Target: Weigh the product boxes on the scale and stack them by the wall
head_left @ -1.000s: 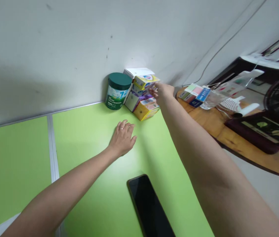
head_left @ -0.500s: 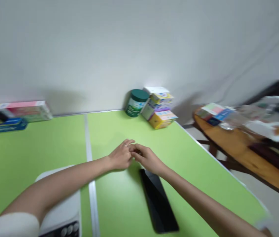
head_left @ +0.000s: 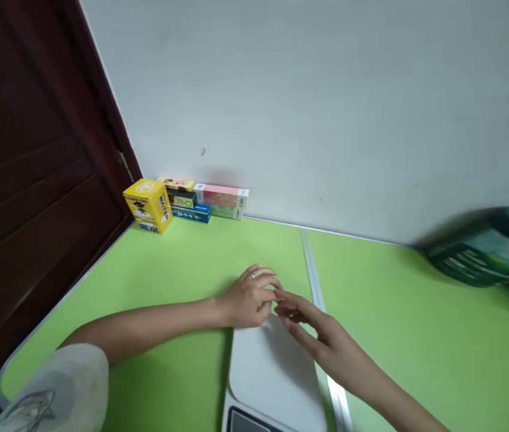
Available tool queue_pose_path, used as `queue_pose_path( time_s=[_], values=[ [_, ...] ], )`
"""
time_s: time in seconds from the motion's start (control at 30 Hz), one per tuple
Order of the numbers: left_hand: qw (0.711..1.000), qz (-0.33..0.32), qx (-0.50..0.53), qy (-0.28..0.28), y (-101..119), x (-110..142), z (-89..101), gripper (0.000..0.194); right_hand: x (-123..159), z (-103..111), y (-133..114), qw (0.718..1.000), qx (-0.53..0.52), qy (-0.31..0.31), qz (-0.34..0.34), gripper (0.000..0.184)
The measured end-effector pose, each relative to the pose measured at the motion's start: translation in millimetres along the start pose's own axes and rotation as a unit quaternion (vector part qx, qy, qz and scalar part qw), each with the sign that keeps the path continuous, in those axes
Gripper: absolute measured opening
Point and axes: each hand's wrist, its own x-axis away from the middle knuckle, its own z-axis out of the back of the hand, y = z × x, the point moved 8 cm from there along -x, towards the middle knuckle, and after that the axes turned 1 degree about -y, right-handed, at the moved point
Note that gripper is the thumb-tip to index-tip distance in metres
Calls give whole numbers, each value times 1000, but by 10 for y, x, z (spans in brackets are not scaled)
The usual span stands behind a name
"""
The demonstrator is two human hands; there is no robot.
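Observation:
My left hand (head_left: 250, 298), with a ring on one finger, hovers at the far edge of a white flat device like a kitchen scale (head_left: 272, 375). Its fingers are loosely bent and a little apart, and I see nothing in them. From the right comes my right hand (head_left: 315, 333), over the scale's far right part. Its thumb and fingers are spread, and its fingertips meet or nearly meet those of the left hand. A dark display panel (head_left: 247, 423) shows on the scale's near end, cut off by the lower frame edge.
Against the wall at the back left stand a yellow box (head_left: 150, 207), a blue box (head_left: 193, 213), a black box (head_left: 181, 198) and a pink-green box (head_left: 222, 201). A blurred green tub (head_left: 483, 258) is at the right. A dark door (head_left: 33, 180) borders the green table (head_left: 155, 264).
The view has swung left: the phone, right-hand boxes and wooden table are out of sight, and the door and yellow box appear. My hands are now over the scale, the right fingers more spread.

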Motion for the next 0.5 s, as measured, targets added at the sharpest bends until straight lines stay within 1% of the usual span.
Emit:
queue_pose_path(
  time_s=[0.07,0.13,0.17,0.2,0.23,0.27,0.3,0.33,0.4,0.47,0.5],
  values=[
    [998,45,15,35,-279,154,193,22,-355,-183,-176,999,-51,-18,8,36],
    [991,98,8,86,-586,351,450,22,-725,-377,-351,994,-106,-34,15,37],
    [983,130,-6,127,-758,473,625,28,-908,-476,-426,990,-132,-38,14,39],
    [969,165,-26,181,-938,612,833,38,-1087,-577,-493,987,-156,-40,13,41],
    [948,202,-49,243,-1123,767,1061,50,-1257,-681,-553,983,-178,-42,10,43],
    [919,242,-72,304,-1310,931,1289,61,-1416,-789,-607,979,-198,-44,7,44],
    [886,284,-90,355,-1499,1089,1498,73,-1559,-899,-659,975,-214,-49,3,43],
    [854,326,-102,392,-1687,1226,1674,84,-1684,-1007,-712,972,-227,-54,2,42],
    [803,410,-102,420,-2051,1411,1911,107,-1873,-1204,-809,968,-242,-63,3,41],
    [771,475,-78,417,-2350,1493,2011,121,-1974,-1368,-883,967,-243,-74,6,39],
    [760,497,-62,413,-2460,1508,2022,123,-1994,-1435,-907,968,-238,-82,6,39]
  ],
)
